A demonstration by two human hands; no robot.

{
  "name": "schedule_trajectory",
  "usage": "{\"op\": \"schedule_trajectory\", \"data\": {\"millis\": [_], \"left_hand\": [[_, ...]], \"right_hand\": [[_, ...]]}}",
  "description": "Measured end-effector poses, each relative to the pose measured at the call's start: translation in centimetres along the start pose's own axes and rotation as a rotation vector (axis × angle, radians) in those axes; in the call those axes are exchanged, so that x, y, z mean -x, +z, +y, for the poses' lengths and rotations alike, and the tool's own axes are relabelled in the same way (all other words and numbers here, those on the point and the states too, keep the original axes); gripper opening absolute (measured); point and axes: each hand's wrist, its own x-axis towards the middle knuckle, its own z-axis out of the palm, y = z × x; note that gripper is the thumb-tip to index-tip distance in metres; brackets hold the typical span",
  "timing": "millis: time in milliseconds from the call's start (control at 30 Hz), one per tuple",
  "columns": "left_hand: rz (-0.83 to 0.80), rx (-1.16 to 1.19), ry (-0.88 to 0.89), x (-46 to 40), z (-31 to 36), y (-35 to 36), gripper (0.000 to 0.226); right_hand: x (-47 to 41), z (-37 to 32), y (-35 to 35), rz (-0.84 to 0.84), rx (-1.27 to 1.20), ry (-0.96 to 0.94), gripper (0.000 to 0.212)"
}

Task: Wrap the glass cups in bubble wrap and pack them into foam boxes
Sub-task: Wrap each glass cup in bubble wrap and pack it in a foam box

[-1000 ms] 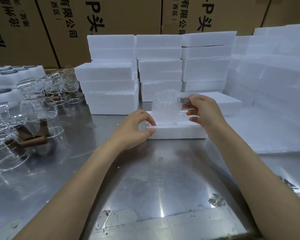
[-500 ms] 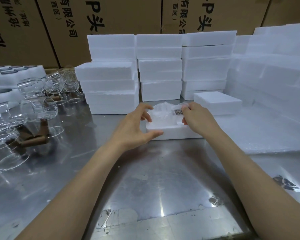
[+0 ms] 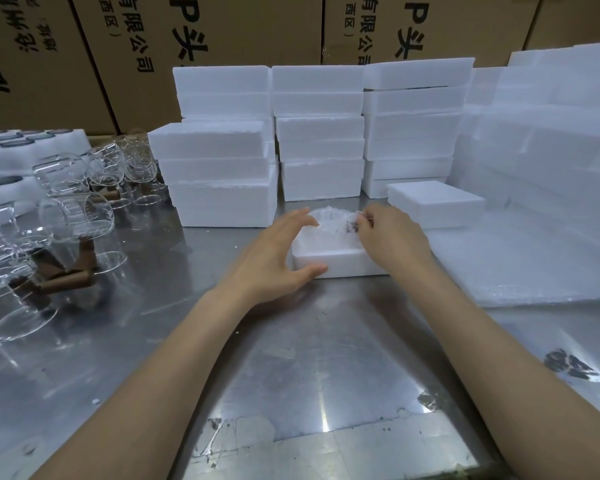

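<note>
A low white foam box sits on the steel table in front of me. A bubble-wrapped glass cup lies down inside it, only its crinkled top showing. My left hand brackets the box's left corner, thumb against the front wall and fingers spread over the wrap's left edge. My right hand rests on the wrap's right side, fingertips pinching the bubble wrap at a dark spot. Unwrapped glass cups with brown wooden handles lie on the left.
Stacks of foam boxes stand behind the open box, with a single foam lid to its right. A bubble wrap sheet covers the table's right side. Foam trays sit far left. Cardboard cartons form the back wall.
The wrapped cup stood upright above the box in my right hand a second ago; it has gone down into the box. My left hand shifted from the box's front edge to the left corner.
</note>
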Motion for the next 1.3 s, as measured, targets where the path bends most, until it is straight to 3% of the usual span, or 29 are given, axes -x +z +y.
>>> {"op": "schedule_trajectory", "data": {"millis": [67,167,267,400,467,600,700,800,867,933,1033,1100,1200,1300], "left_hand": [[0.006,0.023,-0.001,0.2,-0.1,0.1,0.058],[0.012,0.056,-0.023,0.5,-0.2,0.1,0.070],[0.003,0.084,-0.061,0.7,0.0,0.1,0.080],[-0.018,0.079,-0.090,0.8,-0.1,0.2,0.085],[-0.019,0.066,-0.091,0.8,0.0,0.2,0.085],[-0.034,0.057,-0.110,0.9,0.0,0.0,0.085],[-0.037,0.091,-0.135,0.8,0.0,0.0,0.083],[-0.037,0.134,-0.153,0.8,0.1,0.0,0.082],[-0.032,0.227,-0.186,0.8,0.3,-0.1,0.084],[0.003,0.396,-0.256,0.6,0.7,-0.3,0.082],[0.102,0.706,-0.377,-0.2,1.0,-0.8,0.074],[0.160,0.833,-0.434,-0.5,1.0,-1.3,0.081],[0.149,0.880,-0.462,-0.6,1.2,-1.6,0.091],[0.104,0.863,-0.437,-0.5,1.8,-1.2,0.073]], "right_hand": [[0.1,0.3,-0.3,0.049,-0.077,-0.008,0.029],[-0.2,1.2,-1.4,0.296,-0.203,-0.013,0.025],[-1.1,3.4,-2.2,0.485,-0.143,0.061,0.030],[-1.8,6.2,-1.7,0.304,0.005,0.302,0.064],[-2.0,6.7,-1.3,0.217,-0.025,0.367,0.069],[-2.2,6.9,-1.3,0.249,-0.114,0.384,0.057],[-2.1,5.8,-2.7,0.371,-0.255,0.372,0.053],[-1.8,4.2,-4.9,0.492,-0.716,0.245,0.037],[-1.3,3.3,-6.0,0.372,-1.145,0.120,0.027],[-1.1,3.1,-6.2,0.213,-1.338,0.086,0.027],[-1.0,3.0,-5.2,0.077,-1.358,0.071,0.031],[-1.1,3.1,-4.5,0.040,-1.361,0.079,0.031],[-1.3,3.5,-3.8,-0.011,-1.364,0.103,0.032],[-1.5,3.6,-3.2,-0.070,-1.390,0.116,0.032]]}}
